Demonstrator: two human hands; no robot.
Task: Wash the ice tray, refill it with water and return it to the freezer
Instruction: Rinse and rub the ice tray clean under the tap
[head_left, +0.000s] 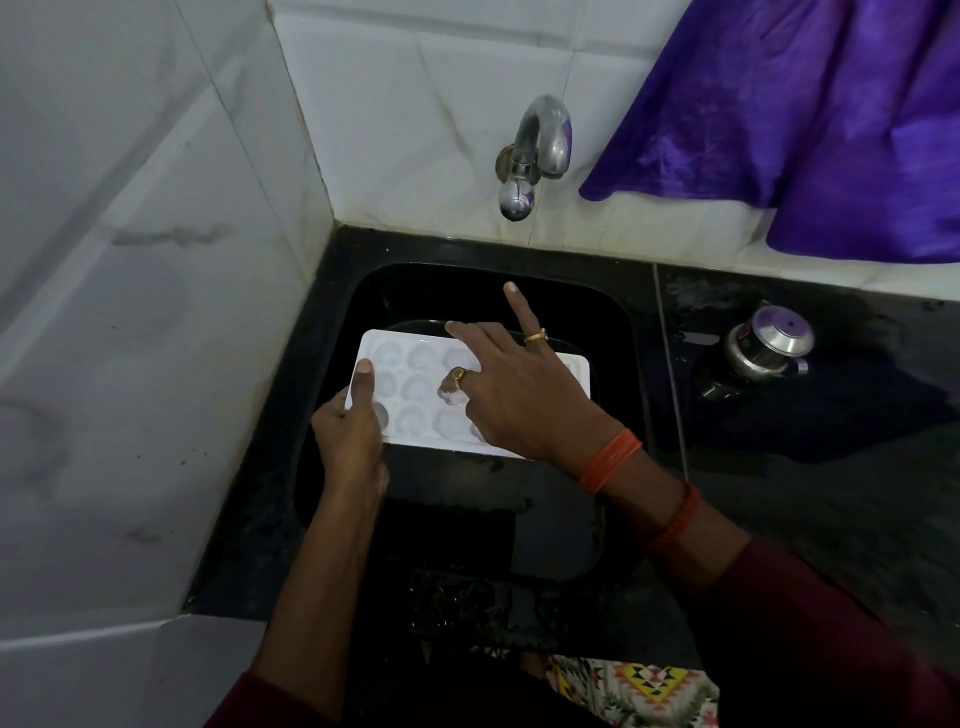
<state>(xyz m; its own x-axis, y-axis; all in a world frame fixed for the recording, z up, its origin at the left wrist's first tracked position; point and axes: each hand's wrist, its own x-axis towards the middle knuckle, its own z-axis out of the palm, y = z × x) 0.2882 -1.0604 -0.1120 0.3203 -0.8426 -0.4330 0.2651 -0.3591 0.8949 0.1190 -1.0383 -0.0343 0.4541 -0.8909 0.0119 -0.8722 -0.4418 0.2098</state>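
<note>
A white ice tray (415, 387) with round cups is held level over the black sink (618, 332). My left hand (350, 434) grips the tray's left edge, thumb lying on top. My right hand (511, 387) rests over the tray's middle and right part with fingers spread; one ringed finger presses down into a cup while the others point away. The right hand hides the tray's right half. No water runs from the metal tap (535, 150) on the tiled wall above the sink.
A small steel pot with a lid (769, 343) stands on the wet black counter (831, 441) right of the sink. A purple cloth (810, 114) hangs at the upper right. White tiled walls (130, 260) close in the left and back.
</note>
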